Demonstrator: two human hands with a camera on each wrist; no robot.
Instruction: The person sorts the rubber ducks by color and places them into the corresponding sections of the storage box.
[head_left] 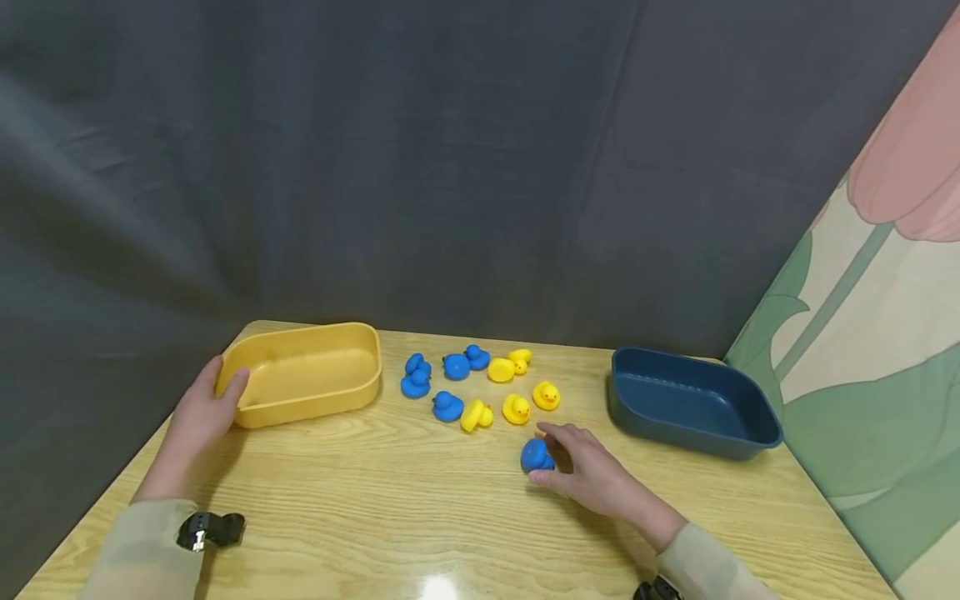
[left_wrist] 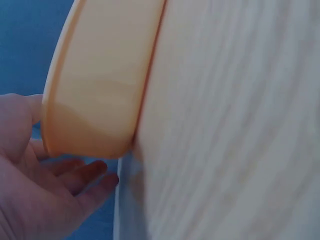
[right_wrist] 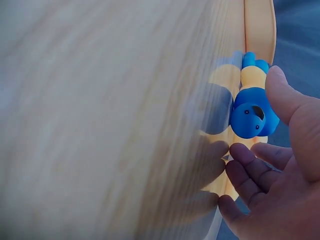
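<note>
My left hand (head_left: 206,400) grips the left end of a yellow plastic bin (head_left: 300,408), thumb at the rim and fingers around the outer wall. In the left wrist view the bin's end wall (left_wrist: 100,100) sits between thumb and fingers. A blue rubber duck (head_left: 534,456) stands on the table at the front of the duck group, between the parted thumb and fingers of my right hand (head_left: 592,471). In the right wrist view this duck (right_wrist: 247,120) faces the palm, with gaps showing between it and the spread fingers (right_wrist: 245,182).
Behind that duck lie several blue ducks (head_left: 447,406) and several yellow ducks (head_left: 516,409), some tipped over. A dark blue bin (head_left: 690,437) stands at the right of the wooden table (head_left: 360,500). A dark curtain (head_left: 450,167) hangs along the back edge.
</note>
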